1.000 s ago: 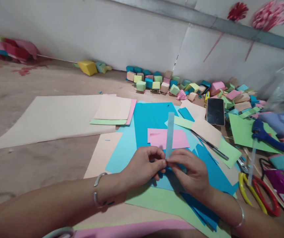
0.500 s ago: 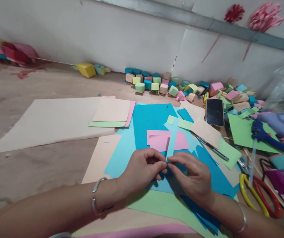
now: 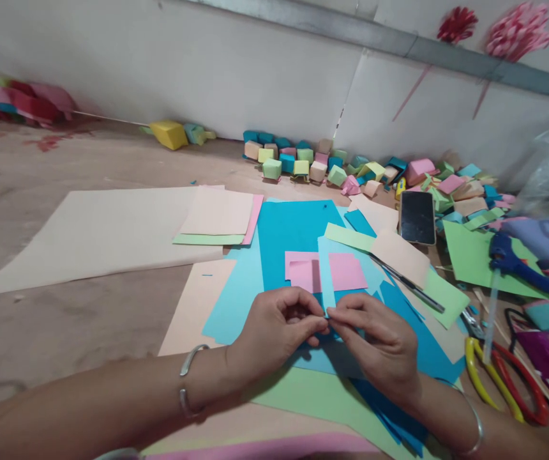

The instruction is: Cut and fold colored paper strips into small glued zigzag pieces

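A light blue paper strip (image 3: 327, 271) stands up from between my fingertips, its lower end pinched and partly hidden. My left hand (image 3: 279, 332) closes on that end with thumb and index finger. Close beside it, my right hand (image 3: 380, 338) pinches the same end from the right. Beneath the hands lie sheets of coloured paper, among them a dark blue sheet (image 3: 293, 223), a pink piece (image 3: 346, 271) and a light green sheet (image 3: 303, 390).
Small folded paper blocks (image 3: 286, 163) line the wall. On the right lie a phone (image 3: 417, 217), a black pen (image 3: 408, 283), scissors (image 3: 523, 383) and a blue glue gun (image 3: 507, 255). A large cream sheet (image 3: 92, 236) lies left.
The paper strip's upper end has swung left, from leaning right to leaning slightly left. My right hand has shifted a little to the right; both hands still pinch the lower end.
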{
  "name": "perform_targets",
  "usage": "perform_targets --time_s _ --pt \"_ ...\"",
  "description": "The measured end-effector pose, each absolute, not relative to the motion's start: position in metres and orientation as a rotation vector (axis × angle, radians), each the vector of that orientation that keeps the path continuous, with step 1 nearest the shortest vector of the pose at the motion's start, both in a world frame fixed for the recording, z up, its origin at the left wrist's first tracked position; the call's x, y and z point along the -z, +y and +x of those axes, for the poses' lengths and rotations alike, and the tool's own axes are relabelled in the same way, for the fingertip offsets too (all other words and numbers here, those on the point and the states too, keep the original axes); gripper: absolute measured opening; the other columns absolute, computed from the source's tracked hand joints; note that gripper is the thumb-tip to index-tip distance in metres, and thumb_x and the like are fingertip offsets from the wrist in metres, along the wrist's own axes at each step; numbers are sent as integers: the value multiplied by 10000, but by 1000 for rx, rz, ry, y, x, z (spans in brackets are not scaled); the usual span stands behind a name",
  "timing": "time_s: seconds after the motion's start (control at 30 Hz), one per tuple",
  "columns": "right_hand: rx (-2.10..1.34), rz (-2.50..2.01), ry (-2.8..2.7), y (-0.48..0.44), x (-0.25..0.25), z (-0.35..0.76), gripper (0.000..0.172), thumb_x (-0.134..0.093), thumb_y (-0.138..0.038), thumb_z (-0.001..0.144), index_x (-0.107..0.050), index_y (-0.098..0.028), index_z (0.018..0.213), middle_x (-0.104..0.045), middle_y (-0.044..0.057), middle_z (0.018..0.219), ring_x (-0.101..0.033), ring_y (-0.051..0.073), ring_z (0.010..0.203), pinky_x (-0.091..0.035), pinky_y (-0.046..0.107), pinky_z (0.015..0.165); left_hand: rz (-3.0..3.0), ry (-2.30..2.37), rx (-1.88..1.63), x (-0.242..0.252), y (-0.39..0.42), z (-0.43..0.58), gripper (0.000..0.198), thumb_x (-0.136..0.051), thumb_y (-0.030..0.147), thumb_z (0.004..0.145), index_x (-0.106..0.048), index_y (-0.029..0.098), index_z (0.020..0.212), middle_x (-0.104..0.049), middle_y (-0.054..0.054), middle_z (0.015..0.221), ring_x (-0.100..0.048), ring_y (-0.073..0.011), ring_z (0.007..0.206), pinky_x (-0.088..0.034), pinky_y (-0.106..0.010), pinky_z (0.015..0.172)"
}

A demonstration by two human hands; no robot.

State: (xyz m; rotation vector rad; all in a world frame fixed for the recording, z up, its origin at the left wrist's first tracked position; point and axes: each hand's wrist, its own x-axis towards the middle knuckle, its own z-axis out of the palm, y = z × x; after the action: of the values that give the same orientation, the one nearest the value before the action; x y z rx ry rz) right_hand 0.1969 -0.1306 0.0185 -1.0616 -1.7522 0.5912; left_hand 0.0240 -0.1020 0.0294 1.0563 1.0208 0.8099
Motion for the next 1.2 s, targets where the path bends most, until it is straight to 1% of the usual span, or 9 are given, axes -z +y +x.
perform_targets --time_s 0.23,0.43,0.53,0.63,0.77,0.83,0.9,1.03,1.2 --pt "-475 -1055 -1871 -133 -20 203 294 -575 -36 846 -709 -239 1013 -566 42 839 -592 145 741 -496 274 605 1508 971 -946 -32 -103 19 31 -709 150 746 -691 150 721 -671 -13 657 -608 -98 569 -486 -215 566" --pt "-175 -918 -2026 -131 -29 200 285 -554 -11 842 -663 -182 1042 -656 65 817 -613 179 741 -496 323 628 1617 956 -932 -31 -104 15 67 -711 151 752 -685 160 691 -680 -16 647 -603 -116 628 -469 -230 608" --pt "23 -857 -2154 -130 -32 205 253 -540 -36 860 -655 -153 1052 -687 74 808 -634 192 759 -494 342 641 1491 945 -915 -29 -105 17 67 -707 128 726 -673 162 681 -673 -6 669 -607 -112 638 -480 -223 610" --pt "255 -720 -2315 -131 -36 214 211 -515 -62 879 -676 -105 1009 -714 93 833 -642 209 843 -492 369 697 1144 907 -755 -29 -105 20 86 -688 91 685 -635 151 716 -646 16 623 -604 -100 551 -479 -206 535" --pt "411 -586 -2395 -132 -38 219 241 -471 -83 911 -708 -114 885 -725 88 897 -643 205 924 -468 402 798 794 691 -477 -27 -102 19 219 -746 269 695 -616 121 791 -675 -38 649 -631 -132 524 -505 -229 498" --pt "438 -536 -2336 -131 -36 219 259 -466 -64 904 -716 -105 845 -719 85 880 -650 204 906 -459 401 804 719 612 -447 -25 -102 17 326 -761 380 706 -626 108 825 -681 -61 672 -618 -122 505 -500 -220 486" --pt "433 -511 -2298 -128 -33 217 253 -479 -43 886 -725 -93 860 -716 80 869 -653 205 904 -455 394 813 656 625 -461 -23 -101 16 352 -769 420 712 -619 110 782 -648 -37 614 -575 -87 467 -465 -179 453" --pt "364 -502 -2337 -124 -27 217 241 -499 -44 875 -728 -93 932 -721 78 896 -651 206 956 -450 382 845 603 706 -478 -22 -101 17 345 -794 390 704 -568 130 705 -573 15 509 -496 -53 407 -405 -137 395" --pt "143 -615 -2296 -125 -24 216 284 -452 -55 903 -672 -120 1070 -714 88 940 -648 199 979 -453 363 845 670 750 -534 -22 -100 20 355 -771 416 713 -560 133 737 -588 8 531 -524 -65 431 -440 -157 426"
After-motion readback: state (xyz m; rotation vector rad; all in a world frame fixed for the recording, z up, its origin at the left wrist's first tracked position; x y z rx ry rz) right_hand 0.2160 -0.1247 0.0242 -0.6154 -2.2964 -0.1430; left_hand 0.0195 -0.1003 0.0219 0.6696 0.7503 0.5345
